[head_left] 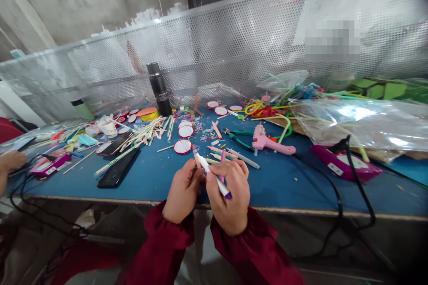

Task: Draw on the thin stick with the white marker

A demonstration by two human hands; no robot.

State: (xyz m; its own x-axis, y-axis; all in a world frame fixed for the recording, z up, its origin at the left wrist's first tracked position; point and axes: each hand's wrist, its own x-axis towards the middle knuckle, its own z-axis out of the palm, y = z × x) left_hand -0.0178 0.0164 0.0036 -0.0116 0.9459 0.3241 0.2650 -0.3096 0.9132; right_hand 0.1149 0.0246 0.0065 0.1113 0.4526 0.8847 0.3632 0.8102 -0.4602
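Observation:
A white marker (204, 163) with a purple end is held in my right hand (233, 189), pinched between thumb and fingers and slanting up to the left. Close beside it, my left hand (183, 190) is closed, its fingertips pressed together near the marker's upper half. A thin tan piece shows at those fingertips, but what they grip is mostly hidden. Just beyond my hands lie several coloured pencils (230, 153) and a grey pen (245, 159). A round white disc with a red rim (183, 146) rests on the blue table (281, 189) ahead of my left hand.
A pink glue gun (272, 143) and green-handled pliers (240, 140) lie to the right, near a purple box (346, 162) with cables. Leftward are a black phone (118, 169), wooden sticks (154, 131) and a black bottle (159, 90). Another person's hand (11, 162) is at far left.

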